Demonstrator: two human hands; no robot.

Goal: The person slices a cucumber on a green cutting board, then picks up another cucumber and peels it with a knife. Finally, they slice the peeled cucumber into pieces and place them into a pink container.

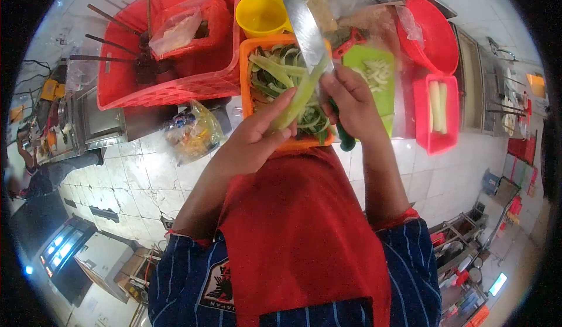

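Across left fingers (285,133), vegetable strip (302,93), seemingly pinched.

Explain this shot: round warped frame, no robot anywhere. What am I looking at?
There is no machine here. A person wears one camera on the head, and it looks forward and down at their own two hands. The wide lens bends the picture into a circle. The red apron at the bottom is the person's own body.

The left hand holds a long pale green vegetable strip. The right hand grips a large knife, with the blade against that strip.

Under the hands sits an orange basket of green peelings. To its right are a green cutting board with cut pieces and a pink basket with pale sticks. A yellow cup and a red crate stand behind.
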